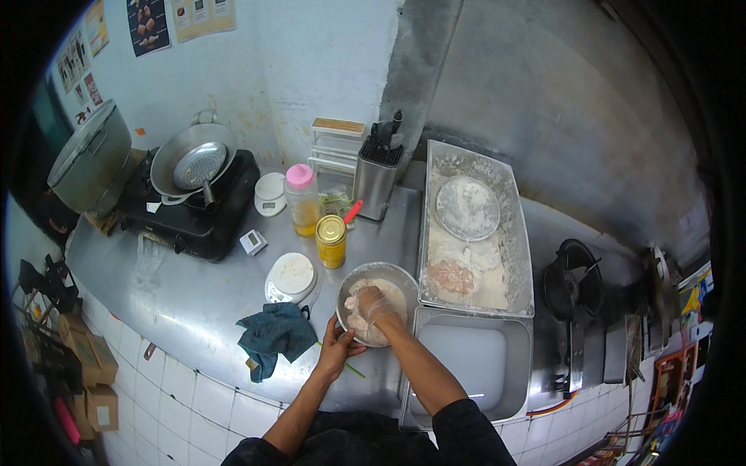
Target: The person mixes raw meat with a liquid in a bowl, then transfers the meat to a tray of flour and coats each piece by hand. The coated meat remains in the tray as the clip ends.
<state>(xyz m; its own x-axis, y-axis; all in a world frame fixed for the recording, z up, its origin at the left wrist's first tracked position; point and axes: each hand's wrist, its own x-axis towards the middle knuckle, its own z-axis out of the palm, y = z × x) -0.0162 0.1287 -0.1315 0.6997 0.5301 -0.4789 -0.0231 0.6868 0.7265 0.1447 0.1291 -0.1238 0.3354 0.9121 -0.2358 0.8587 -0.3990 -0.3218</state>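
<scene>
A round metal bowl [411, 278] stands on the steel table in front of me, holding pale, wet-looking batter or flour mix with pieces of raw meat [356, 319]. My left hand [338, 349] grips the bowl's near left rim, thumb on top. Inside the bowl is my right hand [376, 306], in a clear plastic glove and pressed among the meat; its fingertips are hidden. Right of the bowl, a deep metal tray [513, 233] contains white flour, a flour-dusted sieve [468, 208] and a mound of pinkish raw meat [450, 276]. Nearer me sits a metal pan [518, 367] of cloudy liquid.
Left of the bowl lie a teal cloth [277, 335] and a white kitchen scale [291, 276]. Behind stand a yellow can [331, 244], a pink-lidded bottle [302, 204] and a knife block [376, 180]. A black gas stove [192, 239] carries a wok [166, 148] at far left.
</scene>
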